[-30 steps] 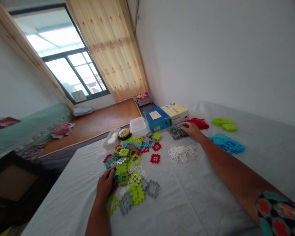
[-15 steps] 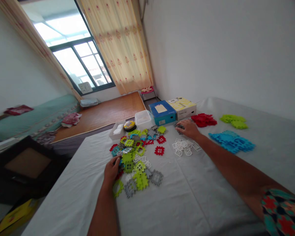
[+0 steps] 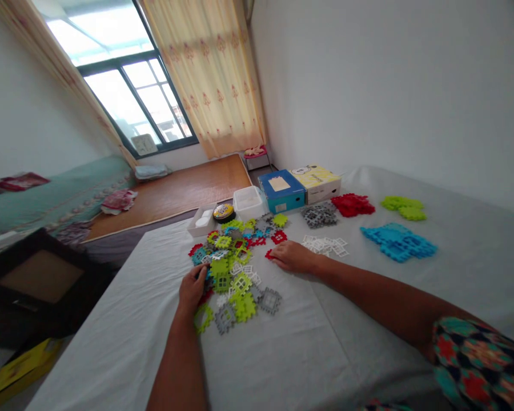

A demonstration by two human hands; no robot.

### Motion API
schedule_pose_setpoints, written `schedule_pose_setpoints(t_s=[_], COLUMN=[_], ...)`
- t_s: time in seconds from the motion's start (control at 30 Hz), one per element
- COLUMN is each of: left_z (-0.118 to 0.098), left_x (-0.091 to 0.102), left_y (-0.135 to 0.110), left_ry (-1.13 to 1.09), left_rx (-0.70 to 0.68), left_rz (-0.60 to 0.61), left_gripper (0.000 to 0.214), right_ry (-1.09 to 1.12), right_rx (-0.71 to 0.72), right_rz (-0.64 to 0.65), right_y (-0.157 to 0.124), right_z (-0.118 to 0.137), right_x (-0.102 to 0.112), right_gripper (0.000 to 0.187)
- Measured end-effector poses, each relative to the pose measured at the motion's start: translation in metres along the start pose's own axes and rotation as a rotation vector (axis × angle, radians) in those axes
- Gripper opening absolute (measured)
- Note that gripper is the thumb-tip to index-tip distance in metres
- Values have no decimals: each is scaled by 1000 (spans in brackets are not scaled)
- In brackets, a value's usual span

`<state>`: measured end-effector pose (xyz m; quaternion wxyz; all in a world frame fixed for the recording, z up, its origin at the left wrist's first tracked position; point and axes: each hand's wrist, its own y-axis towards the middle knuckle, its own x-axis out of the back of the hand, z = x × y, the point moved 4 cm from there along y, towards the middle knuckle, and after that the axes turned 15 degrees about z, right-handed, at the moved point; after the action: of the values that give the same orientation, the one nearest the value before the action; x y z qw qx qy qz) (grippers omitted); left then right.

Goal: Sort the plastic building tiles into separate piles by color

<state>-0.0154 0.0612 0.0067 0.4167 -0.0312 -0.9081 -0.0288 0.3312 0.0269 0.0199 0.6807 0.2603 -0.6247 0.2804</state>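
A mixed pile of plastic interlocking building tiles (image 3: 219, 267) in green, grey, red, blue and white spreads over the cloth. At its left edge my left hand (image 3: 192, 286) rests with curled fingers; whatever they hold, if anything, is hidden. My right hand (image 3: 292, 256) lies right of the pile, its fingertips closed on a red tile (image 3: 269, 255) that is mostly covered. Just beyond these fingers sits another red tile (image 3: 278, 237). Right of my right hand lies a heap of white window-shaped tiles (image 3: 325, 245).
Sorted heaps of grey (image 3: 319, 216), red (image 3: 353, 205), green (image 3: 404, 207) and blue tiles (image 3: 397, 242) lie to the right. At the back stand a blue box (image 3: 281, 191), a yellow-white box (image 3: 314, 182), a clear container (image 3: 249, 200), a round tin (image 3: 224, 213) and a white tray (image 3: 203, 221).
My right hand has moved left and nearer, from the grey heap to the red tile beside the pile. My left hand stays at the pile's left edge. The view has shifted slightly.
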Motion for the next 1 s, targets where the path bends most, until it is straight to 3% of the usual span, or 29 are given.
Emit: schedule_pose_setpoints(t_s=[0.13, 0.23, 0.33, 0.4, 0.47, 0.53, 0.63, 0.73, 0.83, 0.93, 1.0], left_z=[2, 4, 5, 6, 6, 7, 5, -1, -4, -5, -4], left_x=[1, 2, 4, 4, 4, 4, 4, 4, 3, 2, 1], left_y=[2, 3, 5, 6, 6, 6, 4, 1, 0, 0, 0], left_ry=[16, 24, 37, 52, 60, 58, 38, 23, 13, 11, 19], left_rx=[-12, -10, -11, -15, -17, -9, 0, -13, -3, -5, -13], left_rz=[3, 0, -7, -10, -11, -9, -12, -16, -15, -9, -6], left_gripper=[44, 45, 45, 45, 45, 45, 44, 42, 40, 40, 40], right_ry=[2, 98, 205, 229, 231, 235, 240, 238, 252, 238, 160], right_rx=[-235, -454, -658, -879, -1094, -1188, -1137, -1027, -847, -464, -336], right_rz=[-99, -256, -410, -487, -471, -413, -359, -342, -301, -158, -65], right_y=[-11, -38, -84, -123, -158, -181, -188, -165, -118, -56, -23], right_z=[-28, -82, -153, -199, -233, -250, -246, -218, -171, -108, -71], right_x=[24, 53, 76, 85, 86, 84, 83, 78, 64, 43, 33], right_gripper=[28, 29, 28, 28, 29, 28, 27, 30, 27, 24, 26])
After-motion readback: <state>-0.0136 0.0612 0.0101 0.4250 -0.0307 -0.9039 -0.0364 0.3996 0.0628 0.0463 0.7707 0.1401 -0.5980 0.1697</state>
